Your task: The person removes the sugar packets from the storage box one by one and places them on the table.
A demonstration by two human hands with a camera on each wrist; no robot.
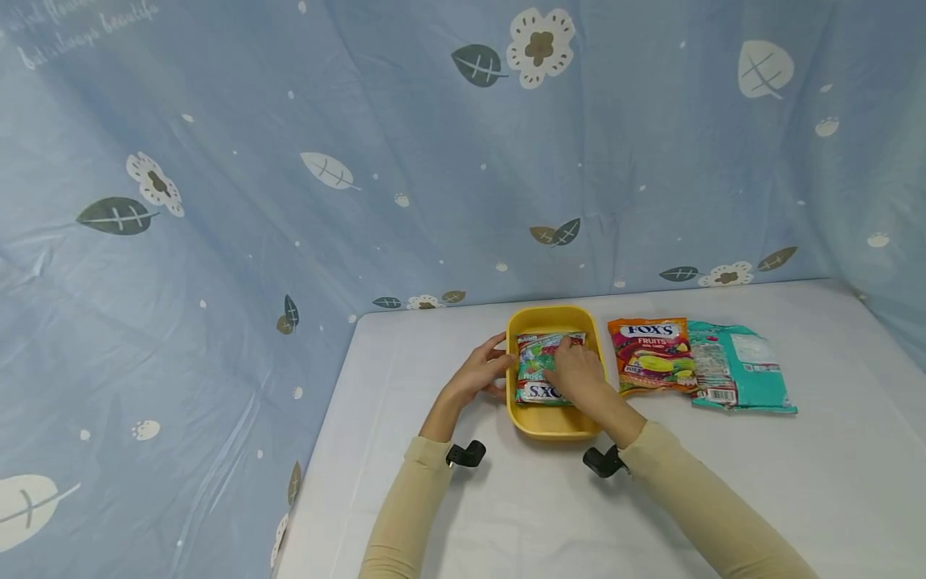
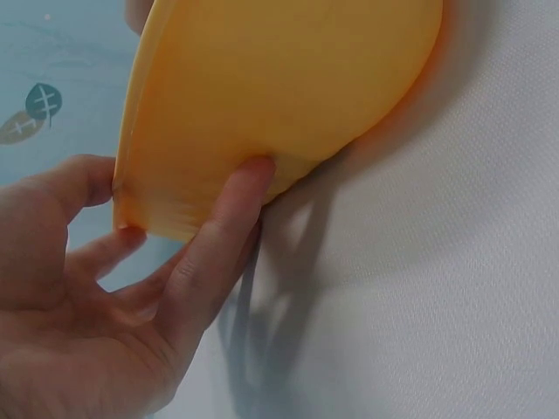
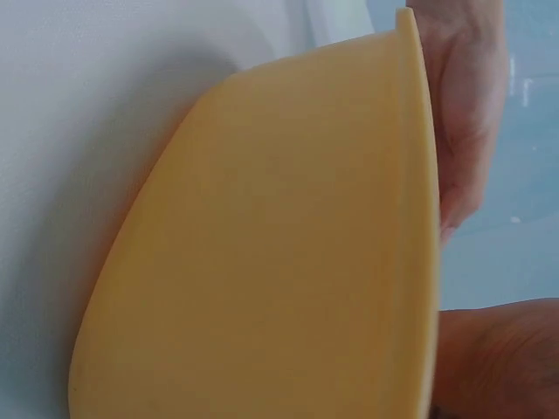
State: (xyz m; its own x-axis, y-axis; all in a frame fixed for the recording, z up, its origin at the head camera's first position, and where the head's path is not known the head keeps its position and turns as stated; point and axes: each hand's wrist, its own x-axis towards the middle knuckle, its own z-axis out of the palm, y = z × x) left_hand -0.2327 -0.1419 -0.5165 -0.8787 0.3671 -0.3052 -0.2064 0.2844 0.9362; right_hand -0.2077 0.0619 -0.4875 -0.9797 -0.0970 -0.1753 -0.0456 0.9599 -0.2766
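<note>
A yellow plastic container (image 1: 555,426) stands on the white table, with a green and red Fox's candy bag (image 1: 538,368) lying inside, its lettering upside down. My left hand (image 1: 481,370) grips the container's left side, fingertips at the rim and the thumb against the outer wall (image 2: 288,96) in the left wrist view. Over the right rim reaches my right hand (image 1: 581,374), its thumb and a finger spread on top of the bag. In the right wrist view the container's wall (image 3: 279,236) hides those fingertips.
Just right of the container lies an orange and red Fox's Fruits candy bag (image 1: 653,354). It overlaps a teal bag (image 1: 755,366) lying back side up. A blue patterned cloth (image 1: 434,161) hangs behind the table and along its left side.
</note>
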